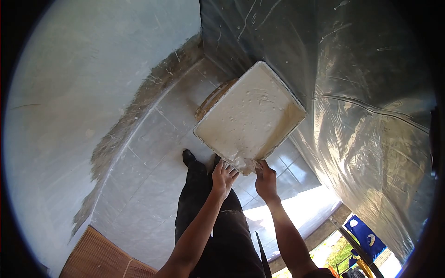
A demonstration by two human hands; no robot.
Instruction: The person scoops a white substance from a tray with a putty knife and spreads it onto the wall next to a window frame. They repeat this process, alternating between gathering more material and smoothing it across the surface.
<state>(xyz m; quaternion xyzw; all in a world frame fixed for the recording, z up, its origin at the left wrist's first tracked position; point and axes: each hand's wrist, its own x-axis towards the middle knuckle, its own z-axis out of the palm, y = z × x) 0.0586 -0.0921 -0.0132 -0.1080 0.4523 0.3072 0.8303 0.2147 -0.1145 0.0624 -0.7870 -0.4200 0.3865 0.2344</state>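
Tiled floor (153, 139) open leftward; left hand (224, 178) and right hand (265, 181) clamp fingers on the near end of the plaster tray (250, 113), its length pointing away toward nearby plastic sheeting (361, 92).

Corner of a room, viewed downward. Left: a smooth, pale plastered wall (79, 92), whose foot was a rough grey-brown unfinished band (134, 111) that ran along the floor edge. Centre: a floor (148, 157) of large pale tiles with thin dark joints. Right: clear plastic sheeting (371, 116), creased and glossy, hung over a dark surface. Lower left: a brown woven mat (99, 257). Lower right: daylight fell in a bright patch (301, 211) on the tiles beside a stone threshold (324, 231); beyond lay grass (340, 252) and a blue object (366, 236)
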